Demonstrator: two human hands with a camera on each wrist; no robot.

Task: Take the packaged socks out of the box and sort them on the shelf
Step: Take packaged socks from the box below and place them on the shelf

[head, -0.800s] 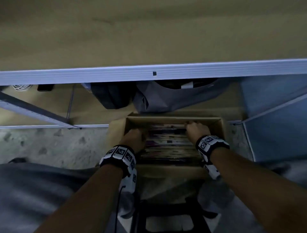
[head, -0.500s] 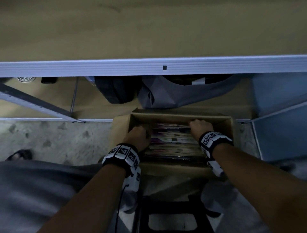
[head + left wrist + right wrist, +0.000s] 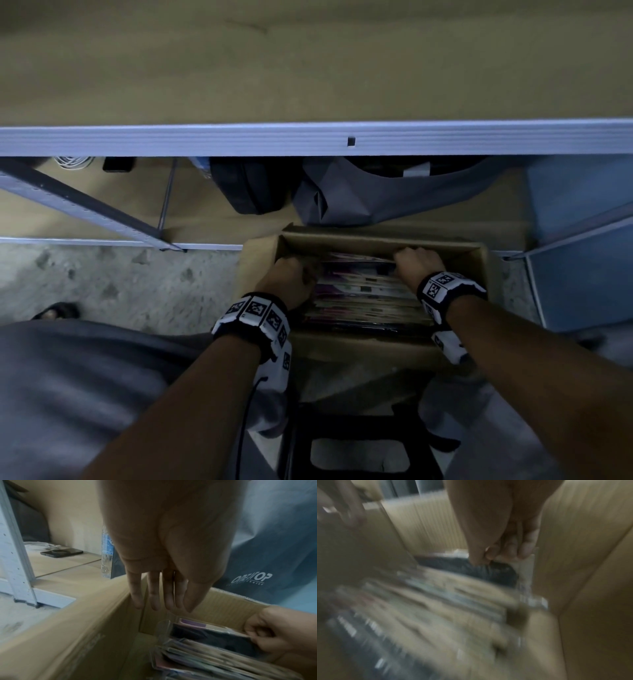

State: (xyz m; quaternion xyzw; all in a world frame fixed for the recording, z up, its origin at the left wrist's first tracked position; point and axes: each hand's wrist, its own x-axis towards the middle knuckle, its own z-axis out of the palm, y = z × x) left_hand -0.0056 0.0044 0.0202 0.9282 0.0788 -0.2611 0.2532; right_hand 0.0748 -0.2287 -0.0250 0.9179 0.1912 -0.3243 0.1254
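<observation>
**Both hands down in the sock box**

An open brown cardboard box (image 3: 380, 240) sits on the floor against the foot of a grey metal shelf (image 3: 308, 138) with tan boards. Inside it, a row of flat clear-plastic packets of socks (image 3: 363, 294) stands on edge, packed close from front to back.

The right hand (image 3: 416, 265) is at the far right end of the row — thumb and curled fingers pinch the top edge of one packet holding dark socks (image 3: 214, 638), at the back of the row. The packet is inside the box, touching its neighbours.

The left hand (image 3: 164, 547) hangs over the box's left inner wall with fingers (image 3: 154, 595) straight and close together, pointing down. Its tips seem just clear of the packets, though blur makes contact hard to judge.

On the lowest shelf board behind the box lie a grey fabric bag with white lettering (image 3: 267, 555), a clear plastic water bottle (image 3: 107, 555) and a dark flat phone (image 3: 61, 552) beside coiled white cable (image 3: 38, 546).
</observation>
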